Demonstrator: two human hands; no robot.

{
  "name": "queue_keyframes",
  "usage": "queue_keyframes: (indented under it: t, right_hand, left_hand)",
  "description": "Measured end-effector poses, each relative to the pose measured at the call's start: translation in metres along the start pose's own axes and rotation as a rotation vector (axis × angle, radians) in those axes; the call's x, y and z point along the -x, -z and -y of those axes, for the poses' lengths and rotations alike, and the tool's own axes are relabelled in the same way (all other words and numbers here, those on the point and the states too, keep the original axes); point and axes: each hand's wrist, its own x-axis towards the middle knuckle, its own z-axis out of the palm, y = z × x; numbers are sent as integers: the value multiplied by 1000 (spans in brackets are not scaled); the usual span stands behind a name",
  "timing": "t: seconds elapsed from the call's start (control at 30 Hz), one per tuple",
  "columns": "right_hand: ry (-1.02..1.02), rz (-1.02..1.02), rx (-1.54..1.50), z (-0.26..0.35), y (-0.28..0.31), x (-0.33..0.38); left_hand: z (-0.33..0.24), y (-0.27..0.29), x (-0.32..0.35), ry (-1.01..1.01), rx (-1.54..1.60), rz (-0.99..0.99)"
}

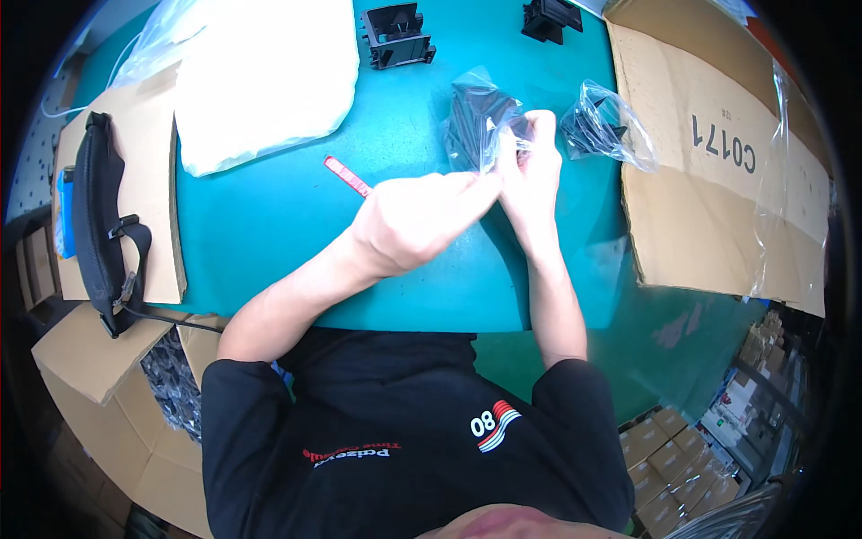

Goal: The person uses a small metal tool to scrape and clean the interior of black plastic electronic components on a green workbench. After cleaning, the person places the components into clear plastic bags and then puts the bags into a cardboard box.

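Note:
A clear plastic bag (478, 112) with a dark, ribbed-looking part inside lies just beyond my hands, over the green table. My right hand (534, 175) is closed on the near end of the bag, its fingers bent around the gathered plastic. My left hand (409, 225) comes in from the left, closed, with its fingertips pressed to the same end of the bag beside the right hand. What exactly lies between the left fingertips is partly hidden. To the right of the hands rests a second clear bag (639, 148) holding a black plastic part (594, 128).
Two bare black plastic parts, one left (400, 52) and one right (549, 20), stand at the far side. A red strip (347, 176) lies left of my hands. White sheeting (269, 90), a black waist pouch (101, 211) and open cardboard boxes (709, 207) flank the table.

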Motion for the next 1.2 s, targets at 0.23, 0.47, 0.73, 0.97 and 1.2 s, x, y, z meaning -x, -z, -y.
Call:
queue_keyframes:
  t: [0.23,0.47,0.73,0.97,1.2]
  right_hand:
    - [-269,255,-418,12,42,-9]
    - [-150,-145,-377,-19,68,-17]
    - [64,-556,129,-47,85,-33]
    - [592,-766,183,-8,81,-9]
    - [815,-146,-16,22,20,26]
  left_hand:
    - [24,20,-14,521,365,-338]
    - [51,63,-7,691,-458,-54]
    - [98,71,20,503,-1028,20]
    - [108,68,24,413,-1083,90]
    - [72,82,7,712,-695,31]
